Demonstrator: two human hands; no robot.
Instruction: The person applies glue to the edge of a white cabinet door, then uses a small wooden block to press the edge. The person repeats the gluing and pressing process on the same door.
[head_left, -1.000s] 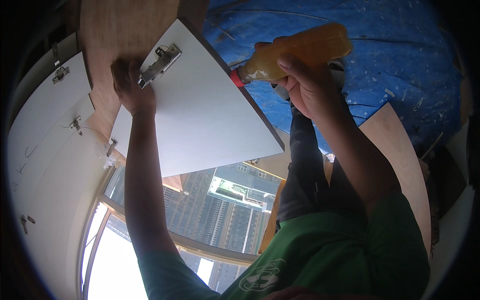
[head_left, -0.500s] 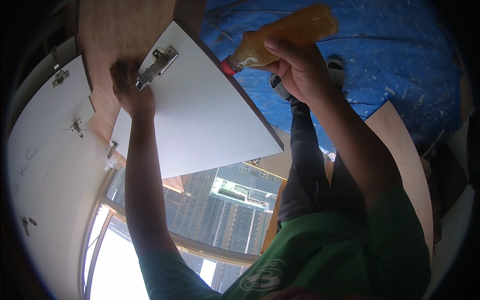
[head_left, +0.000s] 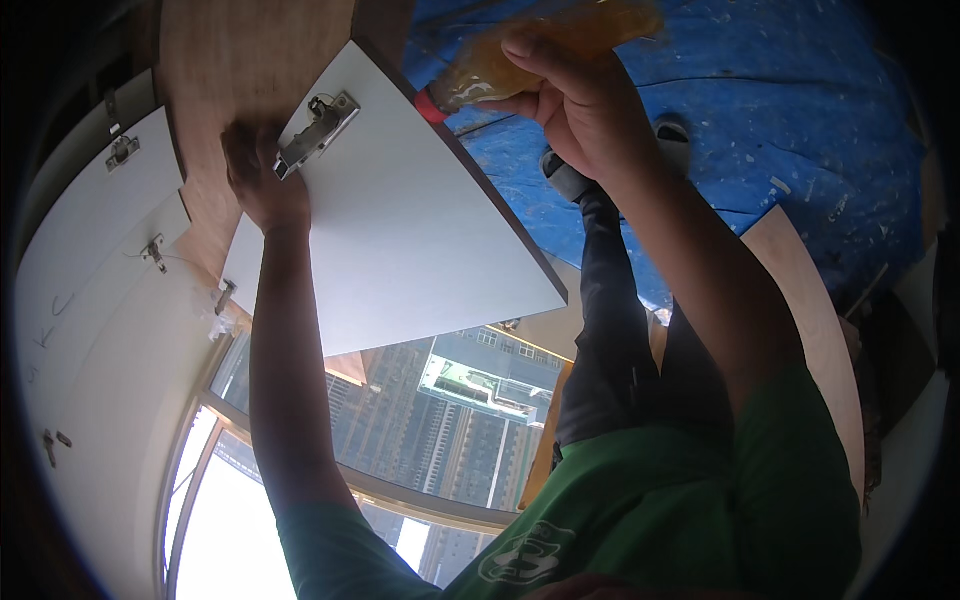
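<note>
white cabinet door [head_left: 400, 210] is steadied near its metal hinge [head_left: 317, 133] by the left hand [head_left: 262, 180], fingers pressed on it, while the right hand [head_left: 575, 95] grips an amber bottle [head_left: 545, 45] whose long axis points its red tip [head_left: 430, 106] at the door's upper edge.

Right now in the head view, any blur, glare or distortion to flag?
Head view: the orange bottle in the right hand is smeared by motion blur at the top edge. The window is backlit, its lower panes blown out white. The left hand at the metal hinge lies in shadow. Fisheye bends the white door panel edges, and the rim is black.
</note>
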